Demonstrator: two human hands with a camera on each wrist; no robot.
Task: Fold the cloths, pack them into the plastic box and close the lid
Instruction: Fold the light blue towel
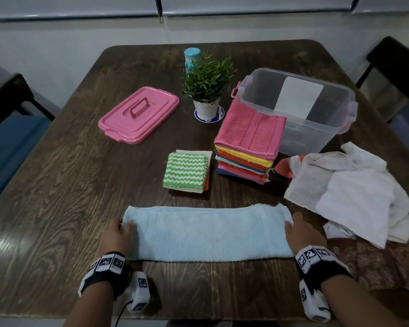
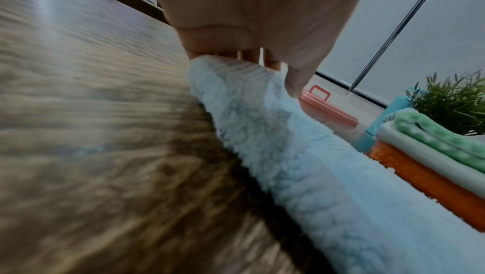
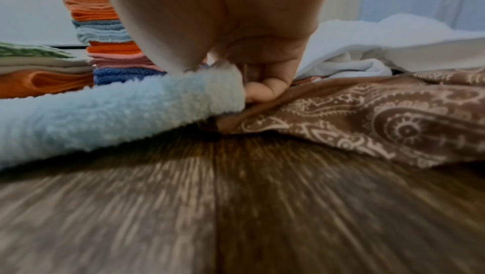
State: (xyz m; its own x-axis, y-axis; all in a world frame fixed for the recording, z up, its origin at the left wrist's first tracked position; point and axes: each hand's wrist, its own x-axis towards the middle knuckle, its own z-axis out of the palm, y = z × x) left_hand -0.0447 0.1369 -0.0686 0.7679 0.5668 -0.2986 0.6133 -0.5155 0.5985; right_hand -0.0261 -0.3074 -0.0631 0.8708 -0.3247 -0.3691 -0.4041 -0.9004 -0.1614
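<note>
A light blue towel (image 1: 206, 232) (image 2: 288, 154) (image 3: 105, 116), folded into a long strip, lies across the near table. My left hand (image 1: 121, 230) (image 2: 273, 66) pinches its left end, thumb on top. At the right end, my right hand (image 1: 295, 227) (image 3: 236, 75) grips the towel, thumb above and fingers curled under. The clear plastic box (image 1: 300, 140) stands open at the back right with something white inside. Its pink lid (image 1: 137, 114) (image 2: 328, 108) lies apart at the back left. A tall stack of folded cloths (image 1: 250, 138) (image 3: 105, 29) sits in front of the box.
A small folded pile topped by a green zigzag cloth (image 1: 187, 171) (image 2: 441, 133) sits mid-table. Unfolded white cloths (image 1: 352, 185) and a brown paisley cloth (image 1: 376, 263) (image 3: 367, 116) lie right. A potted plant (image 1: 208, 83) and blue bottle (image 1: 192, 55) stand behind. Chairs flank the table.
</note>
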